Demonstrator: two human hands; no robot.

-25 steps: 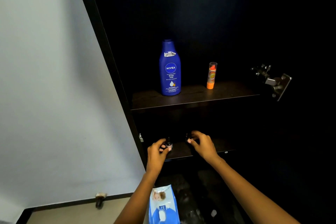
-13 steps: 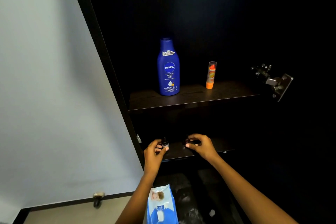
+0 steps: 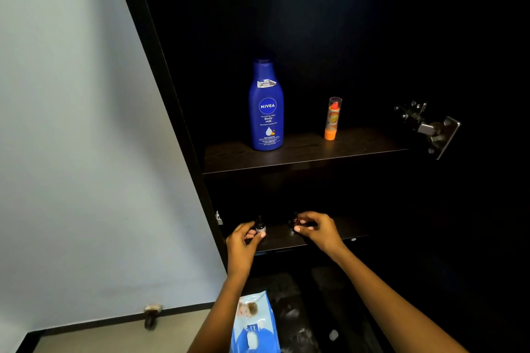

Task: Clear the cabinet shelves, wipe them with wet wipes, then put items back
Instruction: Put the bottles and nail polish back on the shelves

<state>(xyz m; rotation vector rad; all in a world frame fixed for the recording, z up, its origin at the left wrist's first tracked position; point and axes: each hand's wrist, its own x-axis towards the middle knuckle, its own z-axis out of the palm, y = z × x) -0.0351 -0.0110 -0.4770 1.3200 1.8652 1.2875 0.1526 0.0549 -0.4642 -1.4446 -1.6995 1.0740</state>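
Left hand: left hand (image 3: 242, 243), at about 7 o'clock from frame centre, pinches a small dark glass bottle with a black cap (image 3: 260, 225) between thumb and fingertips.
Right hand: right hand (image 3: 319, 231) has its fingers curled round a second small dark reddish bottle (image 3: 293, 222); thumb underneath, fingertips on the far side.
Bottle positions: both upright at the front of the dark lower shelf (image 3: 338, 231); whether their bases touch the board I cannot tell (too dark).
Key relation: each bottle lies at 12 o'clock from its own hand, long axis vertical, the two just beside each other. Each hand is nearer its own bottle, so neither arm need cross.
Upper shelf: dark wooden upper shelf (image 3: 358, 143) carries a tall blue plastic Nivea lotion bottle (image 3: 267, 107) and, at its 3 o'clock and apart, a slim orange lip-balm stick with a clear cap (image 3: 332, 119). Both upright.
Wipes: blue-and-white soft pack of wet wipes (image 3: 253, 324) lies at 6 o'clock, below the left forearm.
Stage (judgement): either clearing or restocking; the frame does not settle which.
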